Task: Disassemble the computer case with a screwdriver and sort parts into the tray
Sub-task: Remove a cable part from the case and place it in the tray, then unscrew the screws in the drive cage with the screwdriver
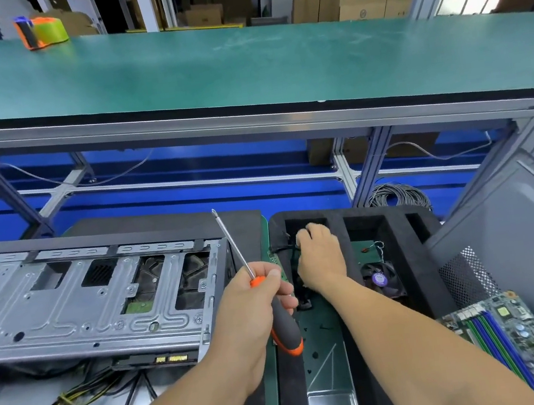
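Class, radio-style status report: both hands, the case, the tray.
Left hand gripping screwdriver, tip up. Right hand inside foam tray, on black cable part. Computer case untouched. Nothing blocking.

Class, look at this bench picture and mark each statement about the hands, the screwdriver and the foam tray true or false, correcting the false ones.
1. The left hand holds the screwdriver. True.
2. The screwdriver tip is seated in a screw on the computer case. False: the tip points up into the air, away from the case.
3. The right hand reaches into a compartment of the black foam tray. True.
4. A fan lies in the tray. True.
5. The motherboard sits inside the tray. False: it lies outside it, at the lower right.
6. The tape dispenser stands beside the case. False: it stands on the far green bench.
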